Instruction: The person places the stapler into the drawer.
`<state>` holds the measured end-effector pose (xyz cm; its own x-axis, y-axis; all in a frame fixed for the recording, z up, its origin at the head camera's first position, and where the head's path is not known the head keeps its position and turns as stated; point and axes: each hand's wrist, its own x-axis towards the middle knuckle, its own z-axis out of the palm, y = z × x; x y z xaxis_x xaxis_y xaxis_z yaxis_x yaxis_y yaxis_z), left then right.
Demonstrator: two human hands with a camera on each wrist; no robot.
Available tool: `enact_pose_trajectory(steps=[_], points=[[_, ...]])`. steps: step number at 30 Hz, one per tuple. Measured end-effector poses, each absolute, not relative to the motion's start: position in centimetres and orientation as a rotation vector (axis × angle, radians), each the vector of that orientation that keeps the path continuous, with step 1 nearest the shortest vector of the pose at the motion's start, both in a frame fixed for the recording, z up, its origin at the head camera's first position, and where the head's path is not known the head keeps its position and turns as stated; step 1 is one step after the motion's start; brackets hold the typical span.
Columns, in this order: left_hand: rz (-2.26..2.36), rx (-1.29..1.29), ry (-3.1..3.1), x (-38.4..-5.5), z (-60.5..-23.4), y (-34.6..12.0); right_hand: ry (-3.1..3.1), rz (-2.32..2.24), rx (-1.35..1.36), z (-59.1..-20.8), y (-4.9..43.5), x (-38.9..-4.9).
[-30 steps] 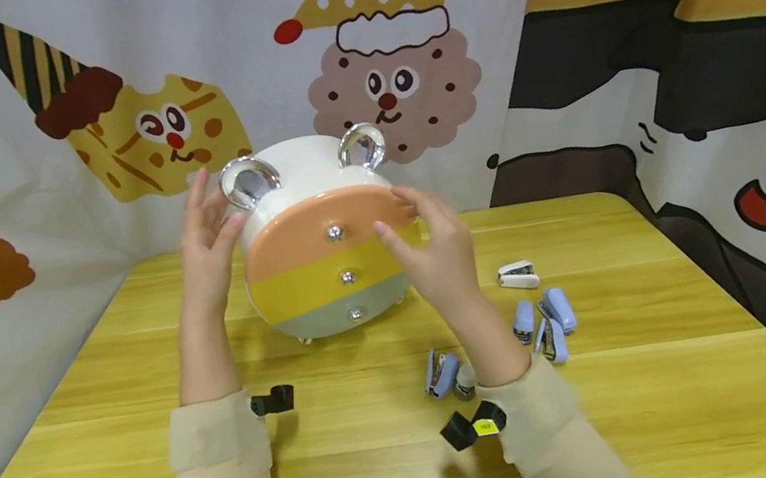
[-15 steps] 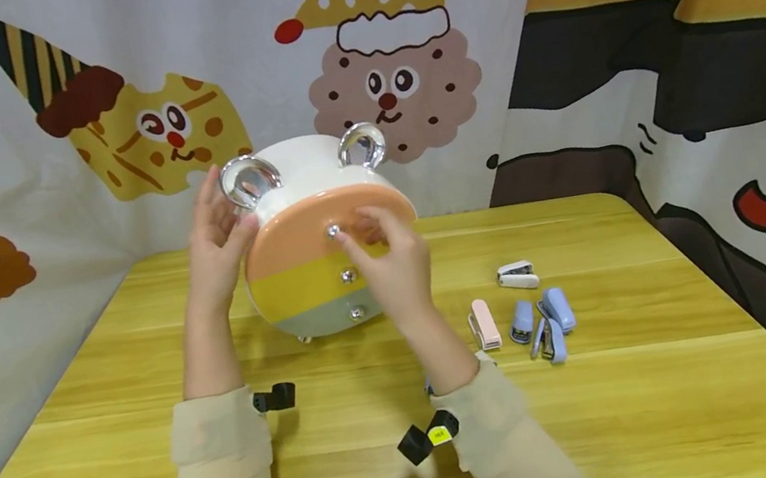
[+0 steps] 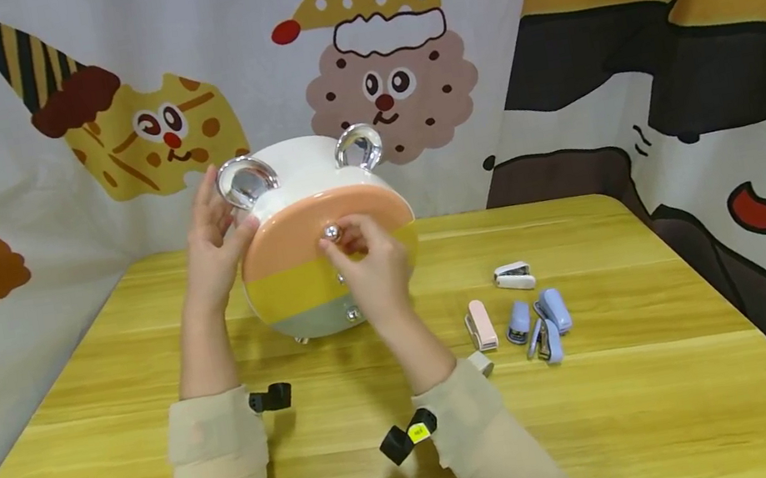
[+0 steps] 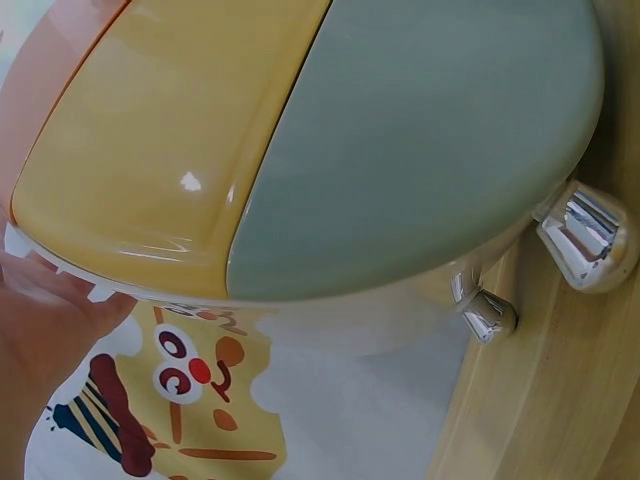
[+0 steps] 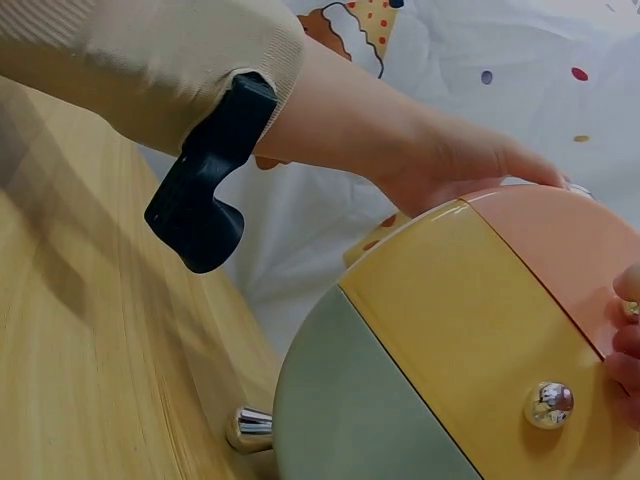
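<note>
A rounded white drawer cabinet (image 3: 296,171) with silver ear-like rings stands on the table. Its front has an orange drawer (image 3: 291,233), a yellow drawer (image 3: 288,289) and a grey-green drawer (image 3: 316,320), each with a silver knob. My right hand (image 3: 376,270) pinches the top knob (image 3: 332,232) of the orange drawer between thumb and fingers; its fingertips (image 5: 627,340) show at the right wrist view's edge. My left hand (image 3: 207,243) rests against the cabinet's left side below the ear, thumb by the front rim. The drawers look closed.
To the right lie a white mini stapler (image 3: 514,276), a pink one (image 3: 480,326) and several blue ones (image 3: 555,310). Another pale object (image 3: 481,363) is partly hidden by the right sleeve. A cartoon-print curtain (image 3: 273,80) hangs behind the wooden table (image 3: 645,398).
My right hand has moved left from the cabinet's right edge to the orange drawer's knob and now pinches it. My left hand has shifted slightly closer against the side. The cabinet stays in place.
</note>
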<state>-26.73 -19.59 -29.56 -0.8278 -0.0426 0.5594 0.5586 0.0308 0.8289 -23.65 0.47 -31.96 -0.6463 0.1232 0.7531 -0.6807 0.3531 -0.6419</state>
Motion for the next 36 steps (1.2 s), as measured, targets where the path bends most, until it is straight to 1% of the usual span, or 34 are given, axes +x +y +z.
enact_pose_trajectory(steps=[11,36], points=[[-1.871,-0.564,-1.868,-26.9,-29.8,-19.7,-1.834,1.396,0.511,-32.2,0.4,-23.6],[-1.883,-0.562,-1.894,-26.8,-29.8,-19.7,-1.823,1.295,0.608,-32.1,2.6,-20.0]])
